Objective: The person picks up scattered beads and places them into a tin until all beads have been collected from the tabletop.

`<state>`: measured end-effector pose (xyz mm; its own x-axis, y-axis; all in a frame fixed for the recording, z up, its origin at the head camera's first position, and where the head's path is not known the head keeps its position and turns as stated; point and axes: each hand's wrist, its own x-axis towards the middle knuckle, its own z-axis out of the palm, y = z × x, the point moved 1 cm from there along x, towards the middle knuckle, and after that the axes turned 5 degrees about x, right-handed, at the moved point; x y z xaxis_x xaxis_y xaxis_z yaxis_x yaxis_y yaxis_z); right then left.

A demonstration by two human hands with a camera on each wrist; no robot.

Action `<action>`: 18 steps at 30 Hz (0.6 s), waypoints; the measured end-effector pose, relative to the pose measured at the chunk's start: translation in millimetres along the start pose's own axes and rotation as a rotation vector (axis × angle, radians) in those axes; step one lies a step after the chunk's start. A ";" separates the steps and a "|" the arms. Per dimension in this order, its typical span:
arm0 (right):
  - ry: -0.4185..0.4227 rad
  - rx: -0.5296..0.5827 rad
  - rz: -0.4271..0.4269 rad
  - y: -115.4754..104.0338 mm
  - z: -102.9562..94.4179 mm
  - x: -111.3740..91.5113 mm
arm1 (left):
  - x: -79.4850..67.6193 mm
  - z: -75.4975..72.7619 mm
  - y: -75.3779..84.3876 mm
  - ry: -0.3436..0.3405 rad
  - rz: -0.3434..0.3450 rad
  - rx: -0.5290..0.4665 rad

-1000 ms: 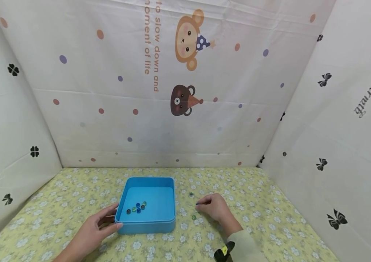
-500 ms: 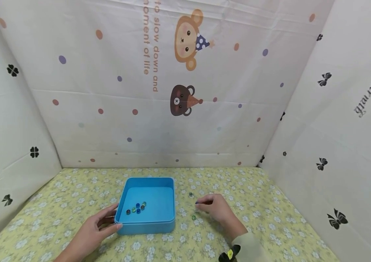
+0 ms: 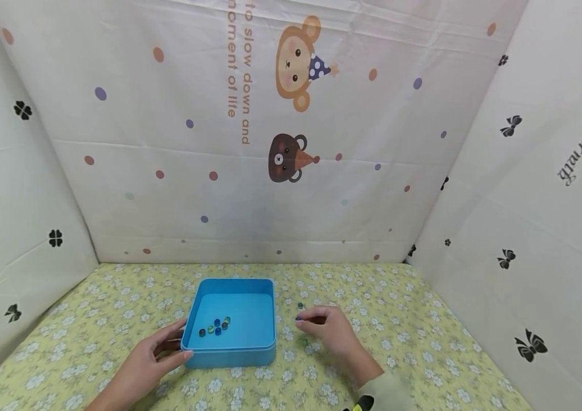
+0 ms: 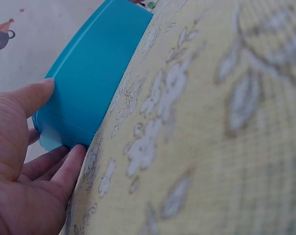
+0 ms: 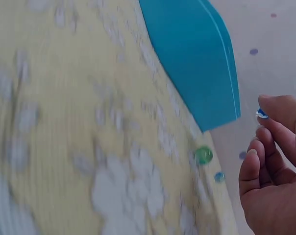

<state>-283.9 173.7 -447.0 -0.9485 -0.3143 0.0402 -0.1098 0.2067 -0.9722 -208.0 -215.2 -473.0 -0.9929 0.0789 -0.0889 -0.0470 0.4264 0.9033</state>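
My left hand [image 3: 143,358] holds the near-left corner of a square blue box [image 3: 231,358], thumb on its front wall and fingers at its left side. Several marbles [image 3: 217,331], blue, green and brown, lie inside on the left part of its floor. Right of the box, just above the cloth, my right hand [image 3: 333,334] pinches a blue marble [image 5: 261,113] between thumb and index finger. A green marble [image 3: 304,342] lies on the cloth nearer me. Another small marble [image 3: 301,306], greenish-blue, lies beyond the right hand's fingertips.
A yellow floral cloth [image 3: 404,354] covers the table. White printed sheets [image 3: 249,217] rise as walls at the back, left and right. My right sleeve carries a black bow [image 3: 365,403] with a yellow centre.
My right hand has moved slightly left toward the box, carrying the blue marble. The left hand and the box stay where they were.
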 end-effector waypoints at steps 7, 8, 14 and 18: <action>0.003 0.032 -0.024 -10.0 15.2 -0.1 | 0.7 -0.3 -0.7 -0.004 0.006 -0.011; 0.007 0.020 -0.031 -11.0 16.9 0.3 | 0.9 -0.3 -1.2 -0.004 0.007 -0.012; 0.020 -0.029 -0.073 -11.8 25.7 5.6 | 2.1 -0.2 -3.7 -0.004 0.009 -0.009; 0.023 -0.010 -0.092 -14.3 33.5 9.0 | 1.7 -0.8 -3.3 -0.006 0.011 -0.013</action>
<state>-280.9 136.9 -440.4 -0.9407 -0.3114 0.1343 -0.1992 0.1869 -0.9620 -209.6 -217.2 -475.7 -0.9927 0.0890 -0.0813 -0.0374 0.4136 0.9097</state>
